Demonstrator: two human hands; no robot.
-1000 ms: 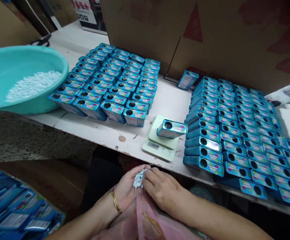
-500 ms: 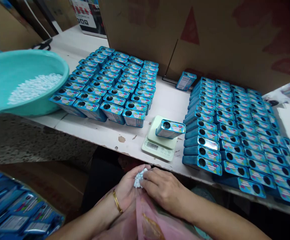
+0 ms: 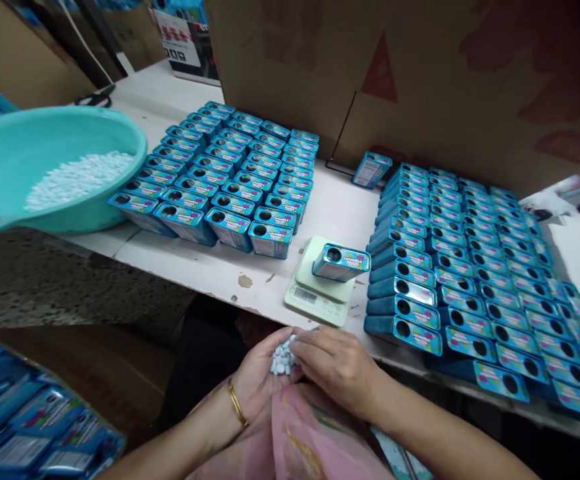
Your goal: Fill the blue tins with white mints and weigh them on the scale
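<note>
My left hand (image 3: pixel 256 369) is cupped, palm up, around a small heap of pale blue candies (image 3: pixel 283 357) above my lap. Bent over that heap from the right, my right hand (image 3: pixel 341 368) has its fingertips pressed together on the candies; its thumb is mostly hidden. Just beyond my hands, a pale green kitchen scale (image 3: pixel 315 301) sits at the table's front edge, its display too blurred to read. On its platform stands a blue tin (image 3: pixel 343 262) with a round dark hole in the top.
Rows of upright blue tins (image 3: pixel 230 230) stand left of the scale, with more rows (image 3: pixel 417 333) to the right. A turquoise basin (image 3: pixel 70 223) of candies is at far left. A large cardboard box (image 3: pixel 290 80) backs the table. Flat blue packages (image 3: pixel 45 413) fill a carton below left.
The view has shifted slightly. My right fingers have moved a little over the candies, baring more of the heap in my left palm.
</note>
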